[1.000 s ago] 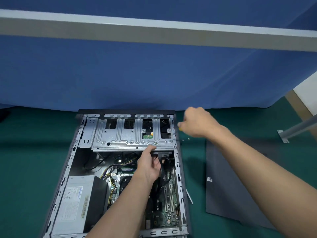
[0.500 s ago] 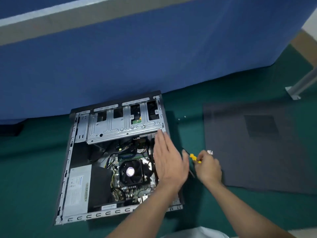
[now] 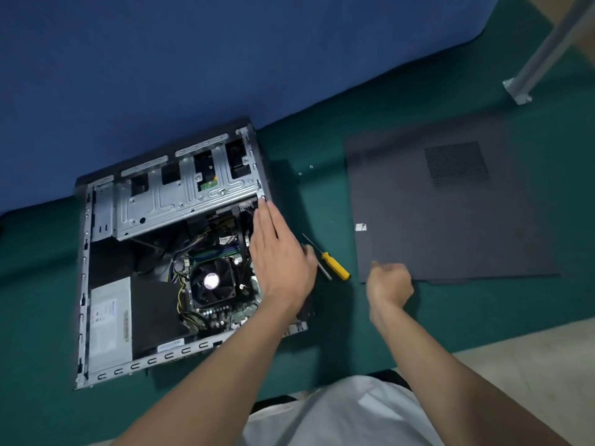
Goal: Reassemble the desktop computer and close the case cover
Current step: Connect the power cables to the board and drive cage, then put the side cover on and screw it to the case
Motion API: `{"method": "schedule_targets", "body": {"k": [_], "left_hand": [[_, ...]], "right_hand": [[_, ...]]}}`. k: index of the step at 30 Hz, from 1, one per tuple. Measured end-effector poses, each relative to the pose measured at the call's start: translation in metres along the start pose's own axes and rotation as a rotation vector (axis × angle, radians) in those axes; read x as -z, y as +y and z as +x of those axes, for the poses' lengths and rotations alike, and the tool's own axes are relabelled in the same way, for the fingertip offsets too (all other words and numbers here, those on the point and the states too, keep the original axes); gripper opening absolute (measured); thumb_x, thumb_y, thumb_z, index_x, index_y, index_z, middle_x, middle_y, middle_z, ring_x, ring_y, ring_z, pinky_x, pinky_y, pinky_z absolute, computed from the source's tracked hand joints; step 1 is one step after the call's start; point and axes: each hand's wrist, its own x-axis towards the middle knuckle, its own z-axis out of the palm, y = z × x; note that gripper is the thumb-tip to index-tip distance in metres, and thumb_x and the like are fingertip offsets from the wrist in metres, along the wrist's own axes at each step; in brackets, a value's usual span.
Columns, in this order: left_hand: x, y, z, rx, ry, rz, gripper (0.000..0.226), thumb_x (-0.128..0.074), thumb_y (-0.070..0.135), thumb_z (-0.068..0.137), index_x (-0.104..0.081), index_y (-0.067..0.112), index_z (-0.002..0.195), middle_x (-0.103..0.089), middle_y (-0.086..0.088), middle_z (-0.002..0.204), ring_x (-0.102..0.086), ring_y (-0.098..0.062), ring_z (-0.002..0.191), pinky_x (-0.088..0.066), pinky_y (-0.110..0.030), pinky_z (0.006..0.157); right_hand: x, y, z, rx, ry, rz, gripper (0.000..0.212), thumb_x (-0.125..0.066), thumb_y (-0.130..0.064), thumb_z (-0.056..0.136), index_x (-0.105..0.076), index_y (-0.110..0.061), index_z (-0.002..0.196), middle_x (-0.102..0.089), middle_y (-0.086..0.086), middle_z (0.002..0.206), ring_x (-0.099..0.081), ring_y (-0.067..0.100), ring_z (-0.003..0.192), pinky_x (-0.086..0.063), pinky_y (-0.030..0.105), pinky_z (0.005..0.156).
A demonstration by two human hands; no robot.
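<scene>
The open desktop case [image 3: 84, 272] lies on its side on the green table, showing a silver drive cage [image 3: 180, 201], a CPU fan [image 3: 211, 281] and a power supply [image 3: 108, 320]. My left hand [image 3: 278, 252] is flat with straight fingers over the case's right edge. The dark grey case cover [image 3: 450, 220] lies flat to the right. My right hand [image 3: 391, 280] hovers at the cover's near left corner with fingers loosely curled, holding nothing. A yellow-handled screwdriver [image 3: 333, 263] lies on the table between the case and the cover.
A blue partition wall [image 3: 193, 59] stands right behind the case. Small screws [image 3: 306, 170] lie on the green table surface [image 3: 322, 194] between case and cover. A metal leg with a foot bracket [image 3: 518, 88] stands at the far right.
My right hand brought the screwdriver down from the case's far corner, laid it on the table and let go. My left hand left the cables and flattened over the case's right edge.
</scene>
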Motion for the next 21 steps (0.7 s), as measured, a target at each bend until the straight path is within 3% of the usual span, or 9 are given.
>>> {"method": "schedule_targets", "body": {"k": [2,4,6,9,12,17,21], "left_hand": [[-0.001,-0.001,-0.002,-0.003,-0.001,-0.016,0.096,-0.063,0.019,0.086,0.004,0.005,0.153,0.006,-0.007,0.162,0.003,-0.021,0.149,-0.001,-0.031,0.117],[-0.001,-0.002,-0.003,-0.007,-0.013,-0.039,0.094,-0.061,0.009,0.083,0.003,0.004,0.153,0.006,-0.007,0.162,0.003,-0.021,0.149,-0.005,-0.033,0.119],[0.000,-0.002,-0.004,-0.015,-0.019,-0.063,0.095,-0.059,0.004,0.081,0.004,0.004,0.153,0.007,-0.007,0.162,0.003,-0.022,0.149,-0.008,-0.035,0.120],[-0.002,-0.002,-0.003,-0.016,-0.017,-0.097,0.096,-0.059,0.002,0.081,0.005,0.005,0.153,0.009,-0.006,0.162,0.005,-0.021,0.149,-0.007,-0.036,0.119],[-0.002,-0.003,-0.004,-0.019,-0.014,-0.109,0.095,-0.058,0.001,0.081,0.005,0.005,0.153,0.010,-0.006,0.162,0.005,-0.020,0.148,-0.006,-0.036,0.119],[-0.002,-0.004,-0.004,-0.020,-0.014,-0.134,0.094,-0.057,-0.001,0.082,0.004,0.007,0.153,0.010,-0.004,0.162,0.006,-0.019,0.148,-0.002,-0.033,0.118],[-0.001,-0.006,-0.005,-0.023,-0.008,-0.168,0.087,-0.053,0.002,0.086,0.002,0.008,0.154,0.007,-0.002,0.162,0.005,-0.016,0.148,-0.002,-0.033,0.118]], "right_hand": [[0.000,-0.007,0.003,-0.171,0.022,0.096,0.028,-0.062,-0.016,0.088,-0.058,0.004,0.107,-0.059,0.018,0.115,-0.059,0.037,0.103,-0.050,0.039,0.086],[0.000,-0.017,0.002,-0.341,0.055,0.188,0.050,-0.066,-0.015,0.086,-0.044,0.003,0.127,-0.043,0.019,0.133,-0.052,0.039,0.112,-0.046,0.045,0.096],[0.004,-0.026,-0.002,-0.473,0.089,0.284,0.060,-0.066,-0.013,0.085,-0.034,-0.002,0.134,-0.033,0.017,0.141,-0.047,0.039,0.117,-0.043,0.046,0.099],[0.010,-0.030,-0.006,-0.624,0.092,0.535,0.056,-0.058,-0.014,0.085,-0.030,-0.008,0.133,-0.038,0.012,0.136,-0.046,0.032,0.100,-0.045,0.041,0.079],[0.012,-0.026,-0.010,-0.632,0.053,0.698,0.054,-0.060,-0.016,0.084,-0.028,-0.011,0.128,-0.045,0.009,0.115,-0.046,0.026,0.088,-0.039,0.034,0.071],[0.018,-0.019,-0.014,-0.590,-0.179,0.951,0.047,-0.066,-0.017,0.087,-0.039,-0.017,0.126,-0.055,0.006,0.115,-0.057,0.019,0.093,-0.047,0.033,0.083],[0.024,-0.024,-0.020,-0.585,-0.392,1.124,0.037,-0.069,-0.022,0.088,-0.055,-0.008,0.119,-0.062,0.009,0.108,-0.060,0.020,0.099,-0.048,0.036,0.092]]}}
